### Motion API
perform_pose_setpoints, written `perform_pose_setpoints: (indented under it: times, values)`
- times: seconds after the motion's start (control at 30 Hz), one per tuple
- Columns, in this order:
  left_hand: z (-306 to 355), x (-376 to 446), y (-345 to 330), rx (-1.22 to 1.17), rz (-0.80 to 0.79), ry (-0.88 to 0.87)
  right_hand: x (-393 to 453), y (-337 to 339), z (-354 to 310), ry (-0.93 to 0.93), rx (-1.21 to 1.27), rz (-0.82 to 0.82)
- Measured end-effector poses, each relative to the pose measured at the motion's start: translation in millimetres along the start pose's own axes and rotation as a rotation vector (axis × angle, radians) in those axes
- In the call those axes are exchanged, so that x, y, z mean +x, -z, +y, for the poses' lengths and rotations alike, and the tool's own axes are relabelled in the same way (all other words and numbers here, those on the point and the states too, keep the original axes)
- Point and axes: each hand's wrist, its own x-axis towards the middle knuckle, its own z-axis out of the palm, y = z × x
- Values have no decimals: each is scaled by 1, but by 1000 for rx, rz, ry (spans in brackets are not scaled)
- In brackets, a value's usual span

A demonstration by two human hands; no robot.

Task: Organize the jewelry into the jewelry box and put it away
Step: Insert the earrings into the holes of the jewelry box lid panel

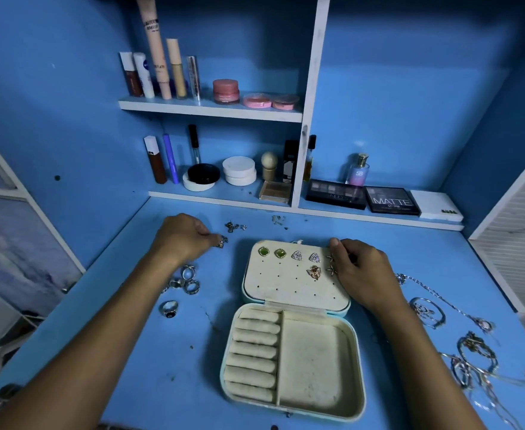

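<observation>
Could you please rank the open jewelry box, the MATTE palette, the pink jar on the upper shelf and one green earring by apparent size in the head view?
1. jewelry box, largest, though nearest the camera
2. MATTE palette
3. pink jar; farther back, so its gap to the palette is unsure
4. green earring, smallest

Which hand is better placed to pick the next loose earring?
Left. The left hand has its fingers at the loose earring on the table, left of the jewelry box. The right hand rests on the lid's right edge.
</observation>
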Motion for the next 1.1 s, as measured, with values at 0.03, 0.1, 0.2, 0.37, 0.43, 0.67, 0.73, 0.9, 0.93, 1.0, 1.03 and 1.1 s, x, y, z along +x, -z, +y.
perform_pose_setpoints:
  times: [0.03,0.1,0.2,0.37,0.43,0.67,0.73,0.9,0.93,1.0,1.03,1.1]
  values:
    - [-1,1,-1,23,-32,19,0,1,0,-2,0,-2]
    - [0,2,-5,34,-39,37,1,1,0,-6,-3,-4]
    - [3,0,-9,48,-17,55,0,0,0,-2,-7,-2]
    - [9,-2,-13,23,-9,95,-1,1,1,17,-13,2]
    - [9,-1,-12,-8,-34,116,-1,0,1,22,-23,0]
    - [6,-2,-9,-117,-108,106,0,0,1,17,-38,-12]
    - [4,-3,-8,-142,-113,81,0,0,1,17,-43,-15]
    - [10,-14,2,-373,-185,29,0,0,2,20,-50,-8]
    - [14,-18,5,-414,-205,34,0,0,2,20,-50,-6]
    - [21,-26,9,-508,-263,57,0,0,2,21,-50,-5]
    - [24,-29,10,-561,-294,71,0,0,2,22,-51,-6]
    - [29,-37,12,-666,-344,98,0,0,2,25,-55,-8]
